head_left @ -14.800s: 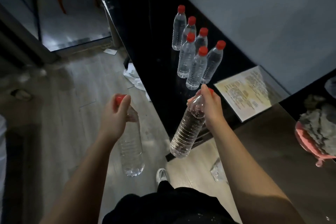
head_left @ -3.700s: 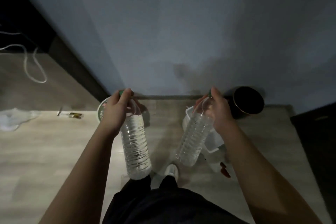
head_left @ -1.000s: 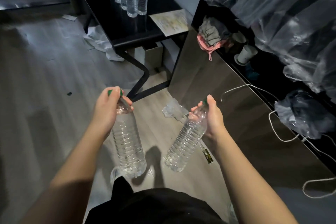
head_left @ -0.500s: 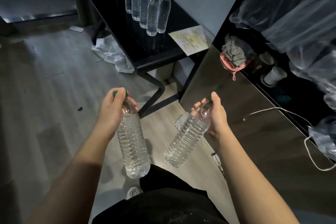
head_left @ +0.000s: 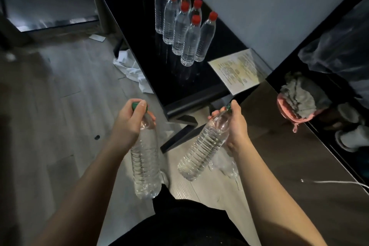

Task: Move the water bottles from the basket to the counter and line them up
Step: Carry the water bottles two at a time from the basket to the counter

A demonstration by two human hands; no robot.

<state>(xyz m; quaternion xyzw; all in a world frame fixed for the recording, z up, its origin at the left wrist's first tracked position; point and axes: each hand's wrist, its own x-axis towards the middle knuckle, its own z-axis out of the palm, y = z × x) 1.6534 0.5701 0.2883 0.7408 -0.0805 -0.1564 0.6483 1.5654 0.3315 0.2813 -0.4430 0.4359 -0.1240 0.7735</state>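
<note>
Two green-capped bottles are held over the floor, short of the black tabletop (head_left: pixel 151 70). The left hand (head_left: pixel 129 124) is closed round the neck of the left bottle (head_left: pixel 145 164), which hangs nearly upright. The right hand (head_left: pixel 235 128) is closed round the shoulder of the right bottle (head_left: pixel 201 152), which is tilted with its base toward 7 o'clock. Neither bottle touches the tabletop.

At 12 o'clock from the hands, eight red-capped bottles (head_left: pixel 183 26) are counted standing upright on the tabletop, in two close rows running away from the viewer; the count is uncertain where they overlap. A printed sheet (head_left: pixel 237 71) lies on the tabletop at about 4 o'clock from the rows.

Progress, as judged: most of the transfer appears done, with eight placed and two in transit. Free surface is seen at the near end of the rows, where the two could be added. The basket is not in view, so the number left in it cannot be told. The green caps will break the red run.
</note>
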